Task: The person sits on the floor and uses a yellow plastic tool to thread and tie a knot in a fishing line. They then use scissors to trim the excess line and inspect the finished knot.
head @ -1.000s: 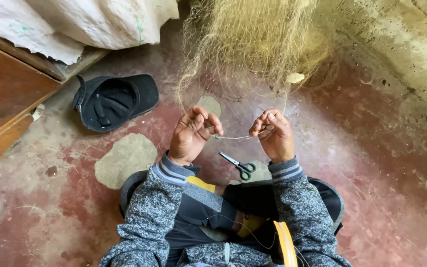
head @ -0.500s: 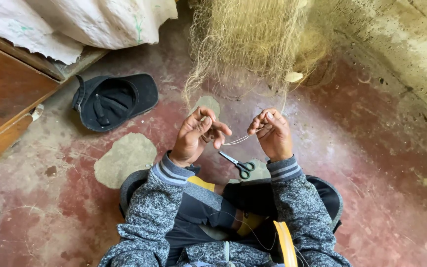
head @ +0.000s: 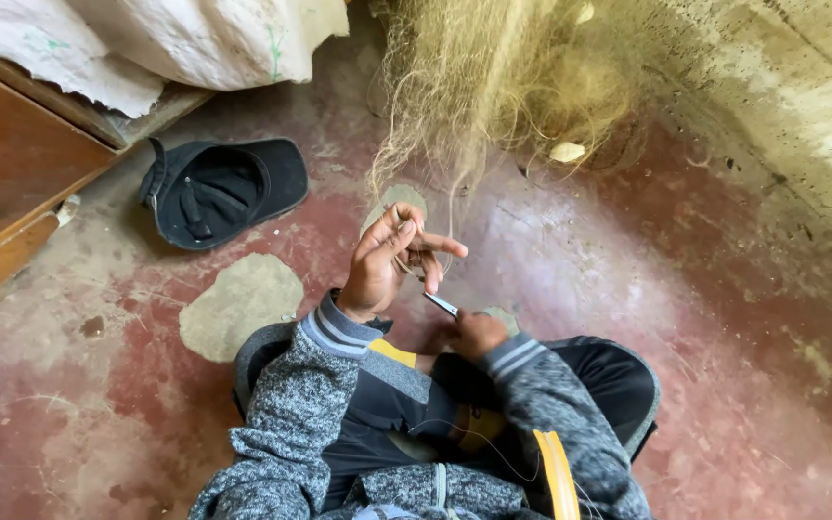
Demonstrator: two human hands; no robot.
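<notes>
Far left: smooth brown wooden furniture (head: 2, 183), with crumpled white sacking (head: 146, 48) bearing faint green marks above it. Beside these, a dark cap (head: 219, 191) lying upside down on worn red concrete floor (head: 686, 318) with bare grey patches. Centre: left hand (head: 387, 265) raised, fingers (head: 440, 246) loosely spread, pinching thin strands of a tangled, yellowish fishing net (head: 503, 77) that hangs down from above. Just below and right: right hand (head: 474, 334) low by the lap, closed around small scissors (head: 441, 304), metal blades poking out toward the left hand. Speckled grey knit sleeves (head: 300, 404) with striped cuffs. Far right: rough, stained concrete wall (head: 801, 106).
</notes>
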